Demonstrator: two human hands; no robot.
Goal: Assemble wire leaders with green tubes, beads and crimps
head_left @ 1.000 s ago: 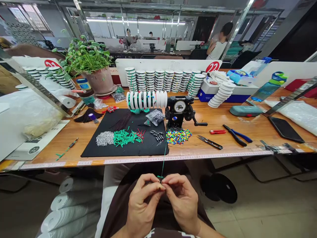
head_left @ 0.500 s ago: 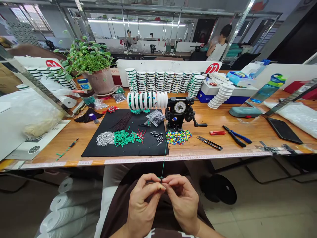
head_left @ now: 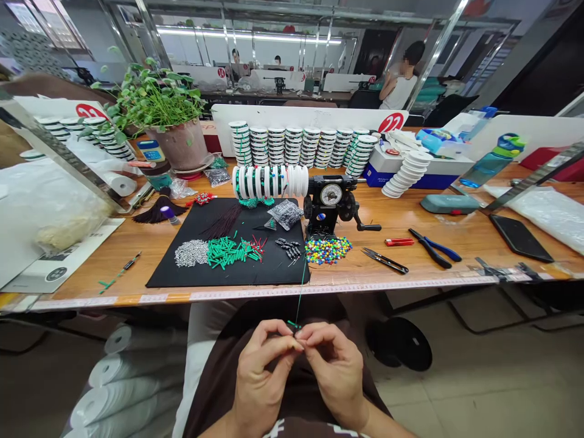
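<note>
My left hand [head_left: 267,371] and my right hand [head_left: 335,371] meet above my lap, thumbs and fingertips pinched together. Between them is a small dark and green piece [head_left: 294,326], mostly hidden by the fingers. A thin green thread [head_left: 300,298] runs from it up over the table edge toward the black mat [head_left: 159,267]. On that mat lie silver beads [head_left: 191,253], green tubes [head_left: 225,252], red-tipped pieces [head_left: 256,246] and black beads [head_left: 288,248]. Multicoloured beads [head_left: 328,250] are heaped just right of the mat.
Behind the mat stands a hand-cranked winder [head_left: 331,204] holding white spools [head_left: 269,182]. Snips [head_left: 384,260], a red tool [head_left: 398,242] and pliers [head_left: 433,248] lie to the right. A potted plant [head_left: 176,146] stands back left. A person [head_left: 401,82] is in the background.
The view has shifted slightly. Both hands keep their pinch, and more of the green part now shows above the fingertips.
</note>
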